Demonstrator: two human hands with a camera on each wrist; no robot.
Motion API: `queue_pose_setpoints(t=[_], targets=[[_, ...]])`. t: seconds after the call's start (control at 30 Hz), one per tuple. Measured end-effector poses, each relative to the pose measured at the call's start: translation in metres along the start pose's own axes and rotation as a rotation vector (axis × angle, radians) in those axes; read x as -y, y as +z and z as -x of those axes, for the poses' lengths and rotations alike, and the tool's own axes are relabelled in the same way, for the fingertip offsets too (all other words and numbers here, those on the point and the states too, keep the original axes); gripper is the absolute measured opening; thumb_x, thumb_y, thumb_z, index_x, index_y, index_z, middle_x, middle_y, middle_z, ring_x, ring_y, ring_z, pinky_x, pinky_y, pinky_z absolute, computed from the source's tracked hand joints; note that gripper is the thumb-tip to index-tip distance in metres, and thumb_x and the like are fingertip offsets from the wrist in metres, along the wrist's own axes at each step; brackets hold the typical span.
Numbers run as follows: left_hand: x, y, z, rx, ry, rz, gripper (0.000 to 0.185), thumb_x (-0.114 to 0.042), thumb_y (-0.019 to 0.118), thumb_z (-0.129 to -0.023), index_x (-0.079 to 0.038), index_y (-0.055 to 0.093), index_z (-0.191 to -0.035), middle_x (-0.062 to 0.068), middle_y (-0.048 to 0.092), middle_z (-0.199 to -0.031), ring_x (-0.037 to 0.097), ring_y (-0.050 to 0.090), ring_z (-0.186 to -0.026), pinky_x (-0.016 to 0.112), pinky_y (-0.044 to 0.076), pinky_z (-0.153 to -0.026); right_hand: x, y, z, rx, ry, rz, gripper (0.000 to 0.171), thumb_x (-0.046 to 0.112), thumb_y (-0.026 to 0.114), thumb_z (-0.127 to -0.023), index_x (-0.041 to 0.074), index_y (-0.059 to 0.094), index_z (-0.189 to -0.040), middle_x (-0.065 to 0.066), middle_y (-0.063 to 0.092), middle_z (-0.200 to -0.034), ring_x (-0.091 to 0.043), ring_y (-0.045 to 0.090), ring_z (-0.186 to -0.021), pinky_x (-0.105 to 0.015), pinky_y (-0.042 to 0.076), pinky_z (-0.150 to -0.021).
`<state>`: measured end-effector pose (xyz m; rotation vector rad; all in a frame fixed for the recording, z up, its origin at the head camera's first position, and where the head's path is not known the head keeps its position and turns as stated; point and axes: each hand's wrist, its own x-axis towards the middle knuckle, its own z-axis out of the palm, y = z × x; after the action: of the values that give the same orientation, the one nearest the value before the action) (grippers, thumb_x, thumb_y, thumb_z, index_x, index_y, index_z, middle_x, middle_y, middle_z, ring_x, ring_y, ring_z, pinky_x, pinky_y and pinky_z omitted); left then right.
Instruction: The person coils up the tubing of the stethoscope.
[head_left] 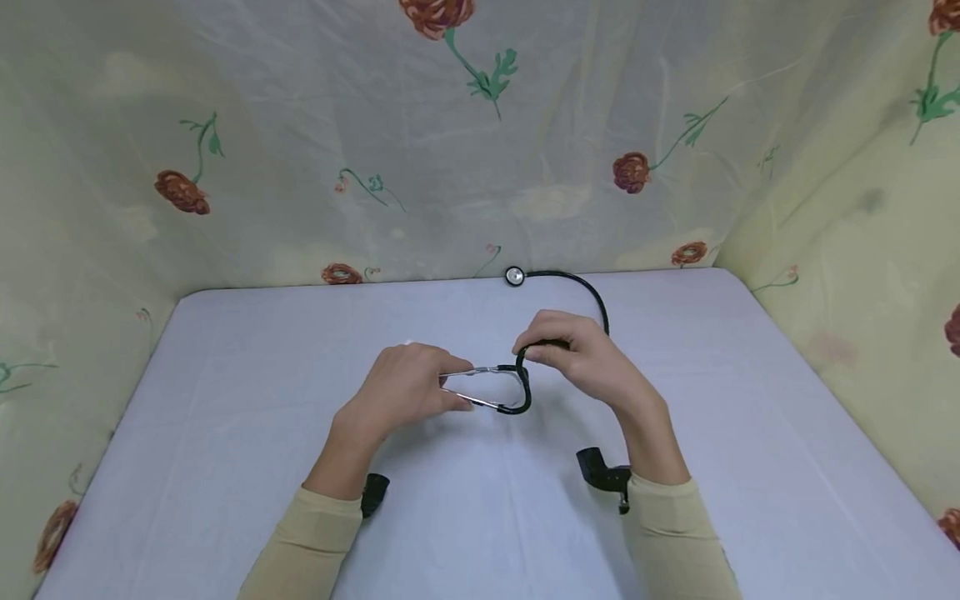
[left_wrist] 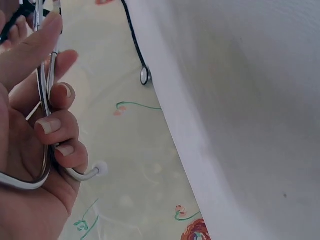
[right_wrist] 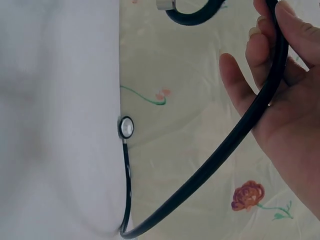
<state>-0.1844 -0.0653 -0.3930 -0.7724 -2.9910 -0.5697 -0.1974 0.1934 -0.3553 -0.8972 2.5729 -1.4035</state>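
Observation:
A stethoscope with black tubing [head_left: 592, 292] is in both hands. My left hand [head_left: 405, 383] grips its silver ear tubes [head_left: 480, 401], raised over the table. In the left wrist view, fingers curl round the metal and one pale ear tip [left_wrist: 101, 168] sticks out past them. My right hand [head_left: 585, 358] pinches the tubing near where it joins the ear tubes. From there the tube runs across the palm in the right wrist view and bends round to the round chest piece [head_left: 514, 276], which lies at the table's far edge.
A white cloth covers the table [head_left: 225, 417]. Flower-patterned curtains [head_left: 285, 117] stand behind it and at both sides. Black wrist-worn pieces show beside the left forearm [head_left: 374, 493] and the right forearm [head_left: 600, 471].

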Motion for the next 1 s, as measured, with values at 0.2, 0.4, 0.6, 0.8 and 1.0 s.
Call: queue_pose_setpoints(t=[0.2,0.4,0.6,0.8,1.0], targets=[[-0.003,0.0,0.001,-0.005,0.051,0.03,0.043,-0.047,0.084,-0.075,-0.034,0.075,-0.115,-0.017,0.066,-0.075,0.001,0.053,-0.065,0.023,0.041,-0.056,0.0,0.005,-0.003,0.031,-0.017,-0.062,0.012,0.011,0.065,-0.094,0.017,0.076,-0.097,-0.007,0.063,-0.087,-0.017,0.052,-0.08,-0.027,0.045,-0.073],[-0.007,0.0,0.003,-0.036,0.148,0.061,0.037,-0.043,0.085,-0.074,-0.033,0.077,-0.109,-0.017,0.053,-0.063,0.002,0.048,-0.059,0.022,0.037,-0.054,-0.003,0.007,-0.005,0.043,0.006,-0.11,0.013,0.01,0.067,-0.093,0.017,0.076,-0.098,-0.005,0.065,-0.089,-0.018,0.054,-0.079,-0.027,0.046,-0.072],[-0.013,-0.004,0.004,-0.05,0.21,0.093,0.035,-0.04,0.084,-0.076,-0.031,0.077,-0.109,-0.016,0.05,-0.061,0.002,0.045,-0.058,0.022,0.036,-0.056,-0.006,0.01,-0.005,0.07,0.046,-0.206,0.009,0.01,0.07,-0.091,0.01,0.075,-0.098,-0.005,0.068,-0.09,-0.017,0.057,-0.08,-0.028,0.049,-0.074],[-0.019,-0.005,0.004,-0.067,0.246,0.116,0.033,-0.037,0.085,-0.076,-0.03,0.078,-0.107,-0.015,0.049,-0.062,0.003,0.043,-0.059,0.022,0.034,-0.058,-0.013,0.011,-0.004,0.066,0.094,-0.294,0.013,0.006,0.072,-0.088,-0.003,0.069,-0.097,0.0,0.066,-0.087,-0.013,0.058,-0.079,-0.026,0.05,-0.073],[-0.021,-0.005,0.006,-0.081,0.271,0.13,0.034,-0.036,0.085,-0.075,-0.028,0.078,-0.107,-0.014,0.049,-0.062,0.003,0.043,-0.058,0.022,0.034,-0.057,-0.019,0.012,-0.004,0.071,0.077,-0.371,0.006,0.005,0.072,-0.088,0.005,0.066,-0.09,0.005,0.061,-0.08,-0.01,0.052,-0.073,-0.025,0.045,-0.067]])
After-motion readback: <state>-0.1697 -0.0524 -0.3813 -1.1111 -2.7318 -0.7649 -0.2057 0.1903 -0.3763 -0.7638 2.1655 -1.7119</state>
